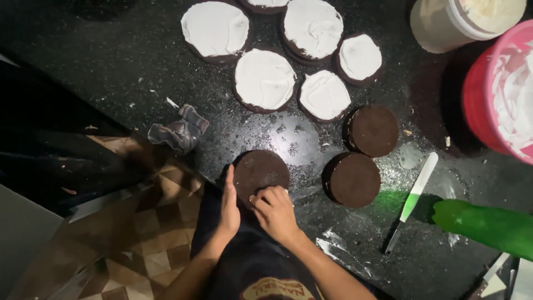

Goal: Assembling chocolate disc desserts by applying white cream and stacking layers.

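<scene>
hands [275, 208] half-cover dark cake round [261, 169]

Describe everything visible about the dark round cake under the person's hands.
The dark round cake is a flat brown disc with a matte, crumbly top and no white frosting. It lies flat at the near edge of the black speckled counter. The left hand stands edge-on against its left rim, and the right hand rests fingertips on its near edge.

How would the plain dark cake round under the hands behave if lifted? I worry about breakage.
The dark cake round looks thin and wide, so it would probably sag or crack if lifted by one edge. Flat-lying, it should not roll. The left hand and right hand steady it, suggesting it slides easily.
</scene>
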